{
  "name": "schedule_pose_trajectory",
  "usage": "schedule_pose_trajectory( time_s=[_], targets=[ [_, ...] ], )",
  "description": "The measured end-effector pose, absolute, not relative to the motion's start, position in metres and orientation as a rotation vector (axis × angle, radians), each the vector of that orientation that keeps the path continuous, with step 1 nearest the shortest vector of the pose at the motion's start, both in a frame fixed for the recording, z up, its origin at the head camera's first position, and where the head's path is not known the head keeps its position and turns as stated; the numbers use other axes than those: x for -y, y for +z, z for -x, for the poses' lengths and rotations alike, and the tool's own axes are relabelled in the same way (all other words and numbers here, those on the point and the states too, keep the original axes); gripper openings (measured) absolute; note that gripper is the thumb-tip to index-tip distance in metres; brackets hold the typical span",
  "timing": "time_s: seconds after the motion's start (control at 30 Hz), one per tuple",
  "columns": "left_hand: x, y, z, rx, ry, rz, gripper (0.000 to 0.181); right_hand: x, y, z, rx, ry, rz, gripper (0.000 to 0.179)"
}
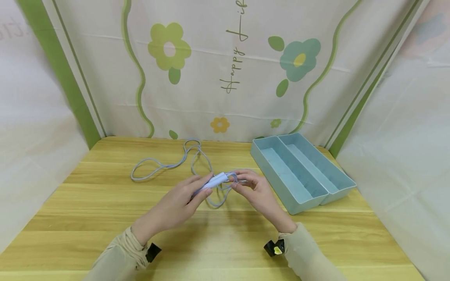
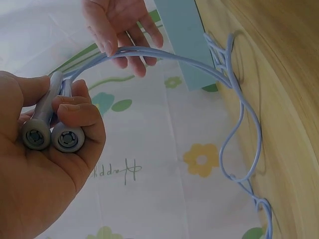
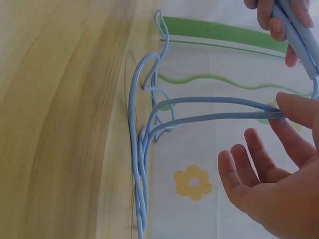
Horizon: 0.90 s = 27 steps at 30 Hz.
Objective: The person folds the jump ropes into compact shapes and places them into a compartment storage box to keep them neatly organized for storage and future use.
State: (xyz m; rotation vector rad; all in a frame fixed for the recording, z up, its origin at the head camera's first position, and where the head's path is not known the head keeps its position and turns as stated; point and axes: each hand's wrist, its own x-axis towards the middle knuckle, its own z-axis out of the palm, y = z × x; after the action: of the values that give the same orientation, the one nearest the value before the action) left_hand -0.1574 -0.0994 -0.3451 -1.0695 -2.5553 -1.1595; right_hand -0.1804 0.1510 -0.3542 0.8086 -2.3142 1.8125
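Note:
A light blue jump rope has both its handles (image 2: 46,107) side by side in my left hand (image 1: 177,203), whose fingers curl round them. In the left wrist view the round handle ends point toward the camera. Just past the handles, my right hand (image 1: 258,195) pinches the doubled cord (image 3: 219,117) between thumb and forefinger, its other fingers loosely bent. From there the cord runs down to the wooden table (image 1: 70,218), where loose loops (image 1: 151,177) lie spread behind and to the left of the hands.
To the right of the hands, a blue-grey two-compartment box (image 1: 272,177) sits on the table, close to the right hand. A white cloth (image 1: 204,101) with printed flowers hangs along the table's back edge, and pale cloth walls (image 1: 397,148) stand at both sides.

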Motion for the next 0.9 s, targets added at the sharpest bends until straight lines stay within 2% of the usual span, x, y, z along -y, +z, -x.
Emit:
schedule_pose_trajectory(
  time_s=[0.33,0.73,0.9],
  targets=[
    [0.099,-0.345,0.158,2.439,-1.185,1.065,0.048,-0.156,-0.350,0.176,2.385,1.672,-0.739,0.009],
    [0.099,-0.346,0.159,2.302,-1.168,1.068,0.048,-0.159,-0.347,0.173,2.347,1.422,-0.825,0.013],
    [0.102,-0.343,0.160,2.238,-1.188,1.060,0.049,-0.163,-0.350,0.174,2.352,1.422,-0.832,0.008]
  ],
)
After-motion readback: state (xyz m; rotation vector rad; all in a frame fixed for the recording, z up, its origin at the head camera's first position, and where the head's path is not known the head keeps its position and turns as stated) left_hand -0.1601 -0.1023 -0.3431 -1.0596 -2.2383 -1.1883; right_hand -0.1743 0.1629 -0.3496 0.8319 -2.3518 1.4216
